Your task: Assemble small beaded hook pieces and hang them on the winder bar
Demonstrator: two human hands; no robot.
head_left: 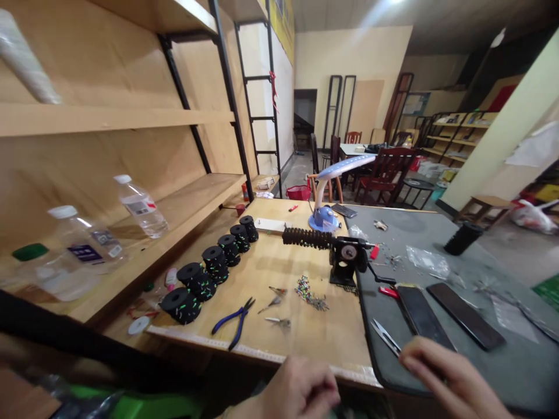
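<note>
At the table's front edge my left hand [301, 389] is closed, its fingers curled inward; what they hold, if anything, is hidden. My right hand [449, 372] is over the grey mat, thumb and fingers pinched at the lower end of small metal thread snips [385, 336], whose blades point away to the left. Between the hands and the crank device are small multicoloured beads or pins [305, 291] in a loose pile. The black hand-cranked device [348, 259] has a bristly black roll [308, 237] on its shaft. Blue-handled pliers [236, 323] lie open to the left.
Several black spools [181, 305] with coloured bits stand in a row at left. Small metal tools [278, 321] lie mid-table. Two dark phones [465, 317] rest on the grey mat [406, 227]. A blue desk lamp [324, 216] stands behind; shelves with bottles [142, 206] flank the left.
</note>
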